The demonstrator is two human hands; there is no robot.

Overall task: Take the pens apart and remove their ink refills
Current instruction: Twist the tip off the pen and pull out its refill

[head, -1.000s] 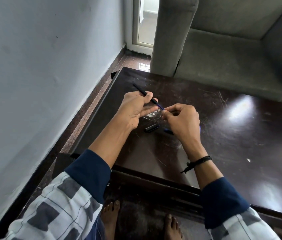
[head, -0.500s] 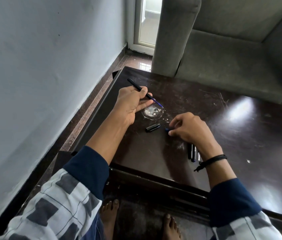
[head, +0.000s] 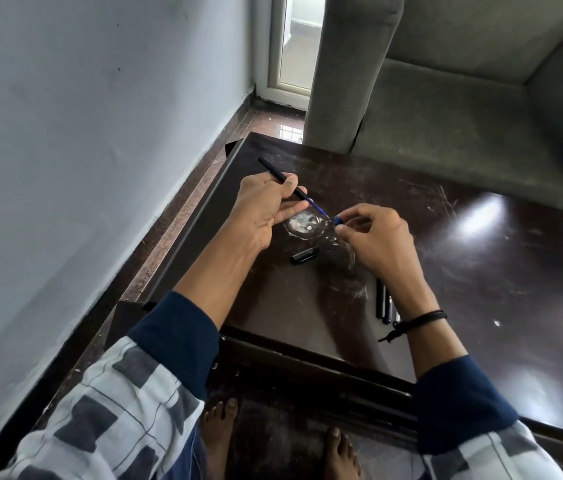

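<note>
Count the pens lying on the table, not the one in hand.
3, as far as I can tell: side by side in one bunch on the table, beside the right hand's wrist, which may hide more. The black cap is not counted.

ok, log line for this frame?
left hand: grips black pen | right hand: pinches small blue piece near pen tip, contact unclear | black cap: on table | other pens: on table by right wrist
</note>
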